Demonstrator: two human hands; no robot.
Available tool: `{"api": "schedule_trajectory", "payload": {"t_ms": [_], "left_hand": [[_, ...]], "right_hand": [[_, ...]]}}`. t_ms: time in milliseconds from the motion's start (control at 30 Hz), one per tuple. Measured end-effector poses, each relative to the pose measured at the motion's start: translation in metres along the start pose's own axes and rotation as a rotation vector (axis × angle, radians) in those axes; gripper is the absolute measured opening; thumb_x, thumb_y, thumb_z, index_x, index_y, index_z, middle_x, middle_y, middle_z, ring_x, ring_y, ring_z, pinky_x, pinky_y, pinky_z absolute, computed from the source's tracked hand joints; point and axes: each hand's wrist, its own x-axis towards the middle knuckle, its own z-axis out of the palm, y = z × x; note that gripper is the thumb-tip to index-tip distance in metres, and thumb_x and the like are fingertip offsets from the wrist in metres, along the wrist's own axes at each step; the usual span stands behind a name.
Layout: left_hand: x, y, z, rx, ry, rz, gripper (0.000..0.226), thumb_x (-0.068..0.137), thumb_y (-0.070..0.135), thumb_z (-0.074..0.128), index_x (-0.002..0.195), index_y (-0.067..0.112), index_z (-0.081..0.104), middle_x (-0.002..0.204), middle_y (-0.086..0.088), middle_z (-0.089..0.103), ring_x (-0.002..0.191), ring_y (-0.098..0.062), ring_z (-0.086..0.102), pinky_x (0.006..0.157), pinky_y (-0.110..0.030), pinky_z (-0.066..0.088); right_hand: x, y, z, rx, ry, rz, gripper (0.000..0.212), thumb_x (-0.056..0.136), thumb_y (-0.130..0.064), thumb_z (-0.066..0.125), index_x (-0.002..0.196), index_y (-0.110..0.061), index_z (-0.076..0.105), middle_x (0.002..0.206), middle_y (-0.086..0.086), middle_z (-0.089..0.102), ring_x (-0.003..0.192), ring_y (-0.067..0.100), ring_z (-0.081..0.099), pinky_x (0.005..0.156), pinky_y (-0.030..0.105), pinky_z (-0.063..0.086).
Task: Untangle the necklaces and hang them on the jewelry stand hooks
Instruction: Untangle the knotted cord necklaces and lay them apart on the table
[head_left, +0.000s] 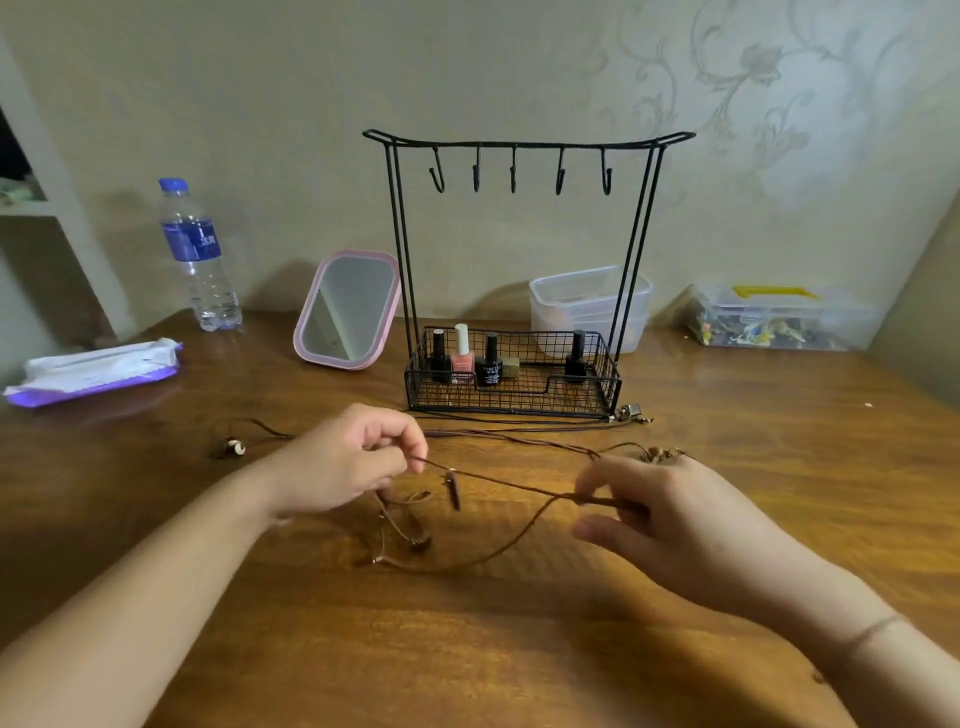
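Note:
A brown cord necklace (498, 483) is stretched taut above the wooden table between my two hands. My left hand (348, 460) pinches one end of it. My right hand (670, 512) pinches the cord near a dark bead. A small pendant (453, 488) hangs from the stretched cord, and loose loops (410, 540) trail on the table below. More cords (519, 428) lie tangled in front of the black wire jewelry stand (524, 145), whose several hooks are bare. Another pendant (235, 447) lies to the left.
The stand's basket (511, 402) holds nail polish bottles. A pink mirror (348, 312), a water bottle (197, 254) and a wipes pack (98, 369) are at the left. Two clear plastic boxes (589, 301) (779, 317) stand at the back right.

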Motion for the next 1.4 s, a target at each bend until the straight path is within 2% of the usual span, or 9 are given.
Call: {"api": "schedule_trajectory", "payload": {"t_ms": [133,367,467,633,833,933,1067,1267,1400], "left_hand": [[-0.002,-0.025,-0.021,-0.027,0.242,-0.076,0.036,0.094,-0.002,0.054,0.074,0.023,0.07,0.05,0.004,0.043,0.045,-0.012,0.04,0.047,-0.028,0.039],[-0.013,-0.064,-0.049,-0.375,0.541,-0.143,0.022,0.099,0.0,0.048,0.091,0.011,0.065,0.05,0.009,0.034,0.041,-0.004,0.026,0.035,-0.015,0.019],[-0.02,-0.072,-0.059,-0.444,0.61,-0.138,0.02,0.101,0.003,0.046,0.096,0.01,0.065,0.051,0.01,0.037,0.04,-0.003,0.03,0.035,-0.015,0.023],[-0.028,-0.082,-0.078,-0.743,0.536,-0.155,0.034,0.104,0.025,0.041,0.087,0.013,0.068,0.054,0.006,0.037,0.046,-0.008,0.038,0.04,-0.019,0.036],[-0.031,-0.081,-0.081,-1.15,0.436,-0.166,0.041,0.072,0.052,0.067,0.057,0.017,0.052,0.083,-0.01,0.067,0.094,-0.029,0.07,0.085,-0.057,0.052],[-0.031,-0.086,-0.081,-1.314,0.424,-0.166,0.047,0.051,0.045,0.082,0.054,0.02,0.042,0.067,-0.002,0.06,0.073,-0.018,0.072,0.075,-0.05,0.061],[-0.023,-0.085,-0.081,-1.425,0.569,-0.263,0.057,0.1,0.057,0.027,0.057,0.02,0.031,0.052,0.005,0.026,0.041,-0.009,0.029,0.042,-0.016,0.042],[-0.014,-0.071,-0.076,-1.352,0.523,-0.215,0.059,0.097,0.062,0.033,0.056,0.02,0.036,0.052,0.007,0.02,0.04,-0.009,0.021,0.032,-0.023,0.021],[-0.017,-0.062,-0.075,-1.278,0.528,-0.205,0.056,0.095,0.063,0.035,0.057,0.021,0.038,0.049,0.007,0.021,0.038,-0.009,0.02,0.031,-0.025,0.017]], "right_hand": [[-0.015,0.032,-0.001,-0.208,0.074,0.102,0.026,0.087,-0.053,0.052,0.085,-0.032,0.068,0.062,-0.01,0.067,0.058,0.012,0.063,0.051,0.027,0.047],[-0.028,0.083,-0.021,0.261,0.391,0.351,0.016,0.087,-0.031,0.063,0.072,-0.027,0.066,0.062,-0.003,0.067,0.065,0.006,0.062,0.052,0.018,0.046],[-0.03,0.102,-0.027,0.482,0.419,0.365,0.027,0.081,-0.049,0.066,0.072,-0.024,0.071,0.08,-0.005,0.075,0.075,0.003,0.068,0.067,0.013,0.053],[-0.028,0.122,-0.029,1.177,0.533,0.175,0.039,0.069,-0.052,0.08,0.078,-0.016,0.067,0.082,0.002,0.071,0.094,0.022,0.067,0.095,0.039,0.05],[-0.01,0.114,-0.029,1.419,0.356,0.151,0.031,0.094,-0.038,0.055,0.074,-0.018,0.066,0.077,-0.001,0.065,0.092,0.023,0.065,0.092,0.041,0.051],[-0.004,0.113,-0.027,1.248,0.365,0.286,0.041,0.072,-0.051,0.077,0.077,-0.014,0.061,0.078,0.005,0.064,0.09,0.026,0.065,0.096,0.048,0.047],[0.012,0.099,-0.018,1.483,0.431,0.285,0.025,0.095,-0.031,0.044,0.078,-0.017,0.056,0.068,0.002,0.064,0.09,0.025,0.068,0.099,0.05,0.047],[0.041,0.079,-0.015,1.783,0.51,0.136,0.025,0.094,-0.039,0.04,0.08,-0.023,0.053,0.054,-0.008,0.043,0.052,0.012,0.049,0.081,0.037,0.057],[0.05,0.09,-0.023,1.578,0.557,0.156,0.023,0.094,-0.04,0.044,0.078,-0.024,0.048,0.058,-0.006,0.03,0.048,0.011,0.033,0.071,0.034,0.053]]}}
